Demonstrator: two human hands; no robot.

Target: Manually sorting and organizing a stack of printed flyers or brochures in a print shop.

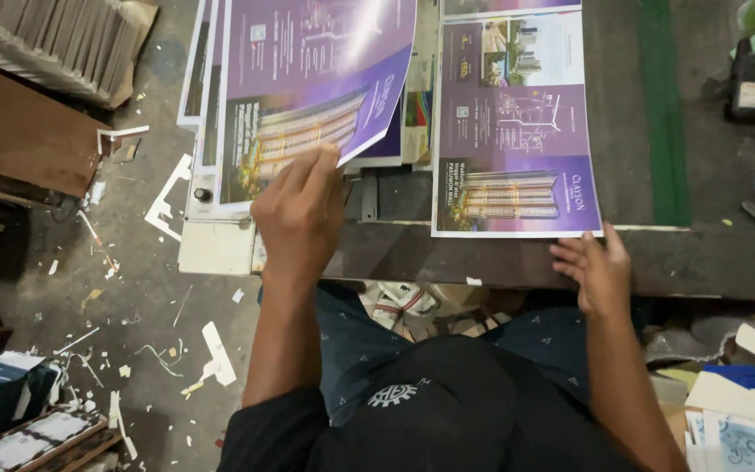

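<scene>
L hand (301, 208) under lifted purple sheet (312, 83), R hand (594, 269) below flat sheet (515, 131).

Purple printed sheets (514, 131), green floor stripe (662, 105)

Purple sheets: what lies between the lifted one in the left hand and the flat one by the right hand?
In the head view, between the lifted sheet and the flat sheet lies a strip of other printed sheets, with dark bare table below it.

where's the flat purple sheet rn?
Head view, right of centre: the flat purple sheet lies on the dark table, its bottom edge just above the right hand, beside the lifted sheet the left hand holds.
</scene>
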